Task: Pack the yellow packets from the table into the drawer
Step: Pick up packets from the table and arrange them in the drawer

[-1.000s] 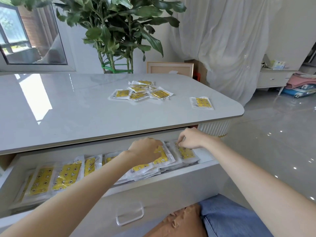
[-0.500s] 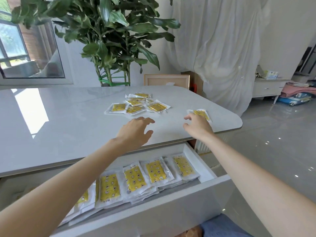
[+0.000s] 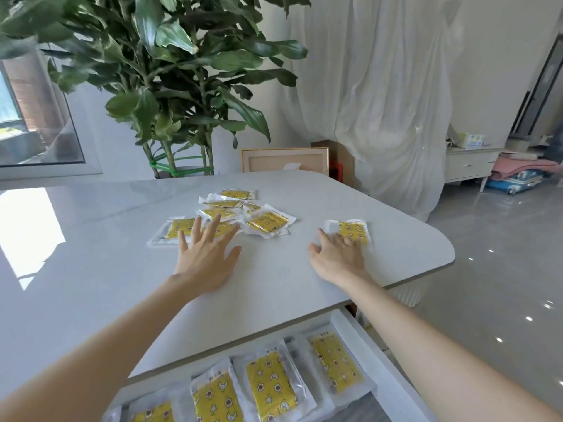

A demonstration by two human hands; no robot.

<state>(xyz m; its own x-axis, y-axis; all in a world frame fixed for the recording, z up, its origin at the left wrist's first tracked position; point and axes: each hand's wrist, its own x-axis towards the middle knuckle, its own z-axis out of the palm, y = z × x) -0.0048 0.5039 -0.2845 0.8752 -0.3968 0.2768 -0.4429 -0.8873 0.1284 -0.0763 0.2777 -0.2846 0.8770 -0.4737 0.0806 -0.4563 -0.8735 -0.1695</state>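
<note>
- About seven packets [image 3: 267, 222] lie in a loose pile mid-frame on the table [image 3: 91, 269]; a lone packet [image 3: 353, 230] lies to the right.
- The left hand [image 3: 207, 257] is spread flat over the pile's near edge, gripping nothing.
- The right hand [image 3: 338, 257], fingers loose, touches the lone packet.
- The drawer [image 3: 365, 339], at the bottom of the frame, shows four packets and part of a fifth.
- A plant [image 3: 170, 71] and a frame [image 3: 285, 159] stand behind the table.

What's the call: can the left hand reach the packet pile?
Probably yes. The left hand is spread open, its fingers overlapping the near edge of the packet pile, nothing between them.
</note>
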